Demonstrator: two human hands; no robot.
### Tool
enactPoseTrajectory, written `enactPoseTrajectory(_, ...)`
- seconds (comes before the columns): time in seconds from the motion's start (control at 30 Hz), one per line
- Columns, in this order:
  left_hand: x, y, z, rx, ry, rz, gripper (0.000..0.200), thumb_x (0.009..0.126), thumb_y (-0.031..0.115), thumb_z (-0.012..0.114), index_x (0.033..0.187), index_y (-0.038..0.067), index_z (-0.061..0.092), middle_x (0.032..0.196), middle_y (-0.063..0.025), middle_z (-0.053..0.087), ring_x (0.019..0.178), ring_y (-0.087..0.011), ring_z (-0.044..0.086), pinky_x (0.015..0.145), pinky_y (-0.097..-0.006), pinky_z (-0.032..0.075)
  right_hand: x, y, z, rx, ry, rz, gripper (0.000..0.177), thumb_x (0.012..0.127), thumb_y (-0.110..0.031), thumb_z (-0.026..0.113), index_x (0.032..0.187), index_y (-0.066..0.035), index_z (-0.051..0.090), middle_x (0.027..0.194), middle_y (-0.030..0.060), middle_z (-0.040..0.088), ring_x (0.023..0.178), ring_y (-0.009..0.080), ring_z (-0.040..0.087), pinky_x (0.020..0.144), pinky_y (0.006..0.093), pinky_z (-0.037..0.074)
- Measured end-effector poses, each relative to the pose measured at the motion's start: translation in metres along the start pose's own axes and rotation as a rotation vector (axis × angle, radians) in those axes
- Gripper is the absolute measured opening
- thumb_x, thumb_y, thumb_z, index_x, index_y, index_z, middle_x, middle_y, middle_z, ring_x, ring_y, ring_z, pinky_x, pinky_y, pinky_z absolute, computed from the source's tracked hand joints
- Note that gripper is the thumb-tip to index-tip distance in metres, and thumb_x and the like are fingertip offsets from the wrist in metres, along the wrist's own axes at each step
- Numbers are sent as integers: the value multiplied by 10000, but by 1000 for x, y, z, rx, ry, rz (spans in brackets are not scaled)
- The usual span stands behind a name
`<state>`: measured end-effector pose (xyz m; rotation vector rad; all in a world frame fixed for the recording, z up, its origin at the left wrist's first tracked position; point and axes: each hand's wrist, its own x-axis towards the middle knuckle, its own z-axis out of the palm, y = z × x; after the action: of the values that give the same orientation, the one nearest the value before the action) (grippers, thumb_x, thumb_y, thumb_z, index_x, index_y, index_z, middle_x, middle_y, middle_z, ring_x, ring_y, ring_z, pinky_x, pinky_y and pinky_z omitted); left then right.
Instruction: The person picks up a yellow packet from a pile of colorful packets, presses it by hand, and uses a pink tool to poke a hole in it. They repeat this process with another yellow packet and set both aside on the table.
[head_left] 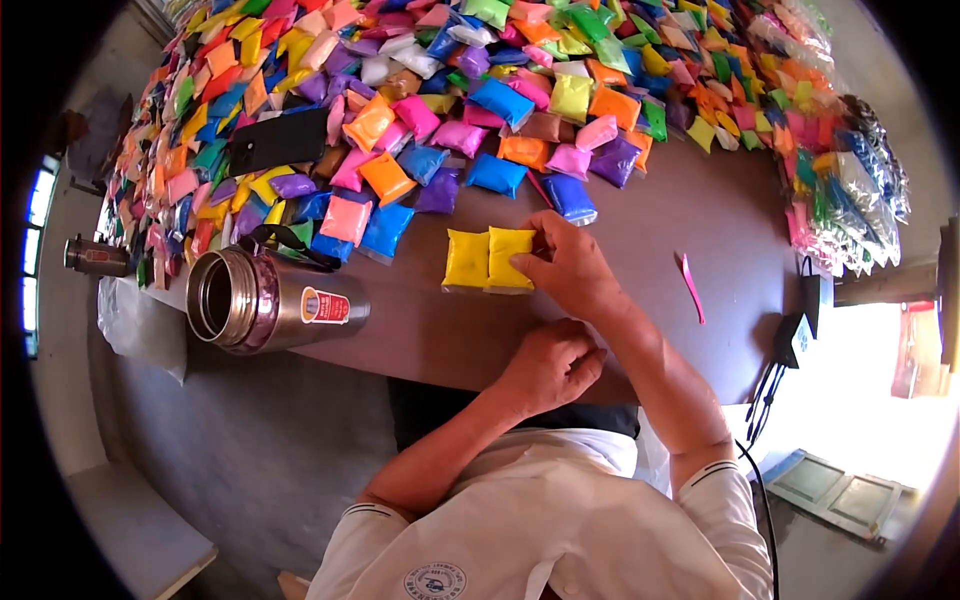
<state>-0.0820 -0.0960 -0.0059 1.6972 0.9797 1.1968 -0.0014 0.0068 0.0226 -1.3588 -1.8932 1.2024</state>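
Two yellow packets lie side by side on the brown table. My right hand (568, 266) pinches the edge of the right yellow packet (512, 260) between thumb and fingers. The left yellow packet (466, 261) touches it and has no hand on it. Close to the table's front edge, my left hand (552, 370) is closed with its fingers curled, just below my right wrist. Whatever it may hold is hidden. A dark blue packet (570, 198) sits just beyond my right hand.
A large heap of colourful packets (500, 100) covers the table's far side. A black phone (278, 142) rests on it. An uncapped steel flask (280, 300) lies at left. At right are a pink plastic stick (690, 288), bagged packets (850, 205) and a black adapter (797, 340) with cables.
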Motion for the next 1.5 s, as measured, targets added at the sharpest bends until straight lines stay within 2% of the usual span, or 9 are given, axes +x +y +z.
enactPoseTrajectory(0.07, 0, -2, 2, 18, 39, 51, 66, 773, 41, 668, 785, 12, 611, 753, -126, 619, 650, -314, 599, 600, -360, 504, 0, 1, 3, -74, 28, -72, 379, 789, -99, 714, 1118, 9, 559, 834, 120, 638, 738, 153, 623, 666, 297, 505)
enactPoseTrajectory(0.13, -1, -2, 3, 13, 59, 50, 64, 769, 44, 668, 783, 12, 614, 742, -129, 622, 647, -319, 600, 600, -365, 505, -4, -6, 3, -162, 53, -46, 392, 748, -147, 708, 1098, -34, 573, 905, 176, 649, 842, 334, 644, 744, 392, 510)
enactPoseTrajectory(0.37, -1, 3, -4, 23, -53, -26, 132, 780, 57, 652, 902, 17, 622, 848, -172, 636, 773, -379, 613, 690, -411, 513, -3, -20, -1, -473, 132, -285, 420, 745, -168, 729, 1128, -60, 594, 956, 134, 633, 837, 322, 640, 740, 391, 515)
enactPoseTrajectory(0.53, -2, 0, -2, 8, -23, 15, 74, 769, 56, 648, 841, 52, 631, 724, -108, 620, 678, -297, 607, 642, -354, 494, 12, -44, 18, -532, -126, -500, 360, 757, -286, 729, 978, -42, 585, 977, 175, 626, 873, 347, 632, 721, 422, 507)
enactPoseTrajectory(0.77, -6, -5, 2, -111, -32, -44, 281, 827, 128, 666, 1082, 48, 579, 1017, -107, 611, 924, -255, 593, 826, -356, 460, 22, -54, 54, -746, -117, -313, 451, 756, -424, 711, 957, -44, 575, 815, 175, 639, 803, 363, 632, 705, 455, 492)
enactPoseTrajectory(0.97, -3, -4, -1, -73, -69, -19, 208, 825, 105, 646, 1018, 42, 606, 935, -117, 618, 872, -278, 606, 783, -347, 476, 25, -52, 54, -741, -108, -286, 292, 792, -268, 647, 958, -39, 575, 778, 176, 644, 774, 386, 631, 705, 474, 487)
enactPoseTrajectory(1.07, -2, 3, -8, -22, -132, -59, 131, 808, 82, 644, 925, 25, 629, 872, -134, 622, 798, -311, 616, 707, -349, 502, 21, -55, 38, -507, -68, -275, 277, 808, -185, 573, 1040, -33, 568, 811, 148, 647, 774, 324, 642, 687, 430, 495)
enactPoseTrajectory(1.13, -1, 2, -3, -29, -62, -12, 109, 797, 70, 647, 892, 19, 633, 850, -137, 624, 767, -321, 616, 682, -356, 509, 23, -55, 21, 238, -244, -31, 347, 822, -116, 495, 1144, 8, 532, 852, 123, 628, 747, 198, 629, 673, 325, 498)
enactPoseTrajectory(1.5, -2, -1, 2, 25, -31, 46, 97, 779, 50, 666, 868, 16, 643, 838, -139, 637, 750, -337, 622, 681, -376, 520, 15, -23, 7, 911, -380, 229, 433, 897, -163, 600, 1291, -27, 486, 1037, 68, 624, 934, 139, 616, 833, 275, 501)
